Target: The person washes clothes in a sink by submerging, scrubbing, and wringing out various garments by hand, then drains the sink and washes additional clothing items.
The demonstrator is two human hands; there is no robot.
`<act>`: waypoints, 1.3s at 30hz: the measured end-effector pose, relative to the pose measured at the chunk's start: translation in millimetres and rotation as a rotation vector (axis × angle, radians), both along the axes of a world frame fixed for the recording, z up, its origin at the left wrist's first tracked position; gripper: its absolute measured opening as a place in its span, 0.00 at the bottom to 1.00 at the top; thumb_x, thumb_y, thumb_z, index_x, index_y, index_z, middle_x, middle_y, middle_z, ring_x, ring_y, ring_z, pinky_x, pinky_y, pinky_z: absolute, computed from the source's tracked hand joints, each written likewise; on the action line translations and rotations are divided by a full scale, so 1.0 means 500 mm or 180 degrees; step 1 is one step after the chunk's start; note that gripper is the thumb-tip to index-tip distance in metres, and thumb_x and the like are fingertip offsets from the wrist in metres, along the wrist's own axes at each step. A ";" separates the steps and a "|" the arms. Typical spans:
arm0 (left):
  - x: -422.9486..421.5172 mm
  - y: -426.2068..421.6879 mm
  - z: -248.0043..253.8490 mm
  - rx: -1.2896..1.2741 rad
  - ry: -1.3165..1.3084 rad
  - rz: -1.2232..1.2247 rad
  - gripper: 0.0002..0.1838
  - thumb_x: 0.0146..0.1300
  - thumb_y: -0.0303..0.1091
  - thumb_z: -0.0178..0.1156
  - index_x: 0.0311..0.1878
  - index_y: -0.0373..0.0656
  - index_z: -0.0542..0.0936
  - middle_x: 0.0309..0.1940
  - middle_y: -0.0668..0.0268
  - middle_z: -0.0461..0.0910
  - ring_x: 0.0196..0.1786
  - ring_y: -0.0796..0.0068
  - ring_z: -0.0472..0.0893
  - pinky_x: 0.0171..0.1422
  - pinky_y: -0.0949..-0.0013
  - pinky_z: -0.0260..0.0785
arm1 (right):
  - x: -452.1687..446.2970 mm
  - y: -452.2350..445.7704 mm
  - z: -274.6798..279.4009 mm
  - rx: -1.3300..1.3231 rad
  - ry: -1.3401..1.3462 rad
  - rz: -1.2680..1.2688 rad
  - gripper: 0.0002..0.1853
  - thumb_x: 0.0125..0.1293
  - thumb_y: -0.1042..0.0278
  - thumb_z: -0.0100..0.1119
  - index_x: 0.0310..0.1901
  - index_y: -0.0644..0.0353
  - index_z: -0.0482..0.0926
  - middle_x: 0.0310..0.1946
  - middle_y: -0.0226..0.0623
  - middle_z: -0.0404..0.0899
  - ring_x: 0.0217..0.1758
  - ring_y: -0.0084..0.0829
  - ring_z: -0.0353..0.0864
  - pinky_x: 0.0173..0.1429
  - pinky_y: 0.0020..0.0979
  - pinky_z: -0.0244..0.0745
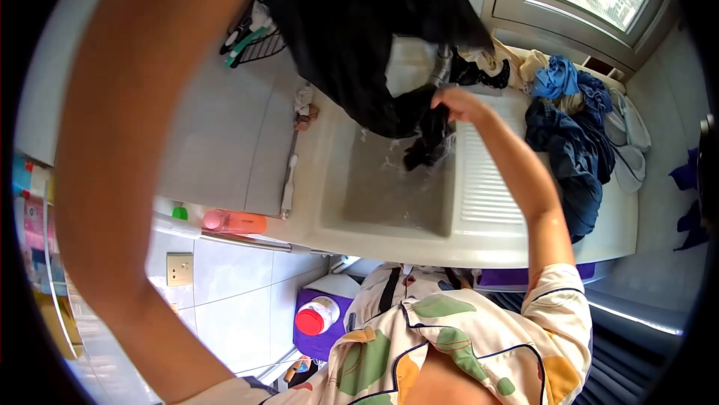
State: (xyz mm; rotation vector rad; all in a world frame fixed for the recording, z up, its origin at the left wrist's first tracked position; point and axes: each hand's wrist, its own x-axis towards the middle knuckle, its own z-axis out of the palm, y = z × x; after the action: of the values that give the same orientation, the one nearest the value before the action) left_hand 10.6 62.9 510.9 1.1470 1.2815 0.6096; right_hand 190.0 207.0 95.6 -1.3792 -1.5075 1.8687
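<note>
Here, black cloth [348, 38] dangling, right fingers [445, 96] pinching

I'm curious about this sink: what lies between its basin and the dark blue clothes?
The head view shows a ribbed washboard there, with the right forearm above it.

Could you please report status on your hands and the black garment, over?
Right hand gripping black garment, left hand out of frame. Garment hanging over sink, lower end inside. Heaped clothes to the right, not in the way.
</note>
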 end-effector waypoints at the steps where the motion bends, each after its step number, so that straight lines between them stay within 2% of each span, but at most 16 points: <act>1: 0.036 -0.004 -0.046 -0.0032 -0.0049 -0.0037 0.07 0.53 0.30 0.48 0.33 0.37 0.71 0.29 0.59 0.73 0.33 0.66 0.73 0.40 0.72 0.66 | 0.015 -0.032 0.088 -0.0089 0.0364 -0.0085 0.06 0.46 0.65 0.55 0.27 0.56 0.74 0.19 0.30 0.72 0.14 0.21 0.69 0.14 0.21 0.62; 2: 0.107 -0.018 -0.127 0.0502 -0.0895 0.0838 0.06 0.53 0.29 0.48 0.32 0.38 0.71 0.28 0.60 0.71 0.33 0.68 0.71 0.40 0.73 0.64 | 0.054 -0.004 0.071 -0.0480 0.1277 -0.0296 0.08 0.49 0.63 0.56 0.29 0.56 0.74 0.21 0.30 0.73 0.17 0.20 0.70 0.16 0.19 0.64; 3: 0.145 -0.036 -0.191 0.1015 -0.1735 0.1724 0.05 0.53 0.28 0.47 0.31 0.39 0.71 0.28 0.61 0.70 0.34 0.69 0.70 0.39 0.74 0.63 | 0.069 0.014 0.084 -0.0493 0.1234 -0.0356 0.08 0.49 0.63 0.56 0.29 0.56 0.74 0.21 0.30 0.73 0.17 0.20 0.70 0.16 0.19 0.64; 4: 0.143 -0.051 -0.223 0.1431 -0.1345 0.0957 0.04 0.53 0.29 0.48 0.31 0.40 0.70 0.28 0.62 0.69 0.32 0.70 0.69 0.38 0.73 0.63 | 0.084 0.023 0.114 0.1295 0.1368 0.0270 0.09 0.51 0.63 0.54 0.32 0.57 0.74 0.24 0.30 0.74 0.21 0.20 0.71 0.23 0.19 0.66; 5: 0.170 -0.020 -0.280 0.0695 -0.1846 0.1229 0.06 0.48 0.27 0.53 0.31 0.44 0.69 0.24 0.67 0.72 0.29 0.75 0.73 0.34 0.69 0.70 | 0.102 0.019 0.143 0.3067 0.1403 0.0934 0.10 0.54 0.63 0.52 0.35 0.59 0.74 0.28 0.31 0.75 0.24 0.20 0.73 0.29 0.19 0.68; 8: 0.231 -0.030 -0.433 0.0391 -0.2446 0.1138 0.08 0.48 0.26 0.53 0.32 0.49 0.67 0.26 0.73 0.68 0.29 0.80 0.71 0.29 0.75 0.65 | 0.145 -0.103 0.301 0.0751 0.0848 -0.0867 0.10 0.52 0.68 0.52 0.36 0.61 0.73 0.31 0.32 0.75 0.32 0.23 0.74 0.38 0.23 0.69; 9: 0.241 -0.030 -0.493 -0.0057 -0.2423 0.1046 0.09 0.48 0.26 0.53 0.33 0.50 0.67 0.27 0.73 0.68 0.30 0.81 0.70 0.29 0.75 0.66 | 0.177 -0.075 0.252 0.0603 0.1614 -0.0879 0.11 0.52 0.67 0.53 0.35 0.62 0.73 0.32 0.33 0.75 0.32 0.25 0.75 0.37 0.24 0.71; 13: 0.248 -0.016 -0.781 -0.0663 -0.1493 0.1554 0.20 0.43 0.24 0.52 0.43 0.46 0.66 0.37 0.64 0.67 0.38 0.70 0.69 0.36 0.66 0.66 | 0.234 -0.150 0.203 -0.0208 0.2161 -0.1485 0.09 0.51 0.65 0.51 0.31 0.60 0.73 0.29 0.34 0.76 0.30 0.27 0.77 0.38 0.27 0.73; 15: 0.221 0.006 -0.896 -0.0138 -0.0652 0.1800 0.23 0.41 0.27 0.51 0.46 0.46 0.65 0.42 0.63 0.66 0.45 0.68 0.66 0.46 0.68 0.61 | 0.264 -0.181 0.138 -0.0904 0.2176 -0.1565 0.07 0.52 0.68 0.49 0.30 0.60 0.73 0.28 0.33 0.76 0.30 0.27 0.76 0.35 0.29 0.73; 18: 0.214 0.053 -0.974 -0.0086 -0.0404 0.2497 0.25 0.46 0.33 0.50 0.52 0.45 0.65 0.39 0.57 0.67 0.45 0.63 0.66 0.52 0.68 0.56 | 0.277 -0.220 0.036 -0.0359 0.1379 -0.1641 0.07 0.51 0.66 0.50 0.31 0.57 0.72 0.23 0.30 0.73 0.26 0.24 0.74 0.33 0.25 0.72; 21: 0.241 0.099 -1.054 0.0293 -0.0194 0.2524 0.24 0.56 0.43 0.45 0.55 0.43 0.64 0.47 0.52 0.66 0.52 0.59 0.63 0.58 0.67 0.51 | 0.272 -0.252 -0.083 0.3262 -0.2100 -0.1239 0.25 0.46 0.58 0.56 0.46 0.60 0.66 0.47 0.51 0.64 0.48 0.44 0.65 0.53 0.36 0.60; 23: 0.269 0.131 -1.134 0.1306 -0.0150 0.1448 0.21 0.59 0.40 0.42 0.53 0.39 0.66 0.52 0.52 0.63 0.56 0.59 0.61 0.60 0.66 0.50 | 0.246 -0.264 -0.133 0.2236 -0.2068 -0.1359 0.35 0.44 0.55 0.57 0.56 0.50 0.58 0.58 0.59 0.46 0.58 0.54 0.50 0.60 0.41 0.49; 24: 0.281 0.120 -1.090 0.1464 0.0052 0.1091 0.20 0.60 0.39 0.40 0.52 0.37 0.66 0.54 0.53 0.61 0.59 0.60 0.58 0.61 0.66 0.48 | 0.229 -0.264 -0.128 0.1922 -0.1938 -0.1277 0.39 0.43 0.52 0.56 0.59 0.42 0.53 0.59 0.62 0.40 0.60 0.56 0.47 0.60 0.43 0.47; 27: 0.297 0.056 -0.976 0.1915 0.0178 0.0835 0.21 0.58 0.39 0.42 0.50 0.34 0.66 0.55 0.52 0.59 0.59 0.56 0.57 0.61 0.63 0.47 | 0.194 -0.273 -0.110 0.2927 -0.1430 -0.0889 0.37 0.41 0.52 0.55 0.57 0.53 0.58 0.56 0.58 0.50 0.56 0.55 0.53 0.58 0.45 0.49; 31: 0.290 0.035 -0.991 0.2869 0.0053 0.0624 0.23 0.52 0.40 0.43 0.46 0.30 0.66 0.51 0.50 0.62 0.56 0.50 0.59 0.61 0.55 0.46 | 0.188 -0.275 -0.110 0.3352 -0.0854 -0.0914 0.28 0.33 0.54 0.55 0.39 0.59 0.67 0.43 0.51 0.62 0.45 0.47 0.61 0.49 0.42 0.57; 39: 0.279 0.083 -1.018 0.2746 0.0218 0.0348 0.23 0.46 0.45 0.43 0.35 0.32 0.71 0.37 0.48 0.69 0.42 0.48 0.66 0.50 0.55 0.53 | 0.217 -0.175 -0.153 0.3224 0.0076 0.0062 0.22 0.31 0.57 0.53 0.28 0.65 0.67 0.26 0.49 0.63 0.27 0.49 0.62 0.32 0.39 0.62</act>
State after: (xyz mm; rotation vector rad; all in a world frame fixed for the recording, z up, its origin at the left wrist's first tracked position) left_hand 149.8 104.6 2.0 1.8069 1.1587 1.2848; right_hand 298.6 119.6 18.9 -0.8238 -2.0040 0.8292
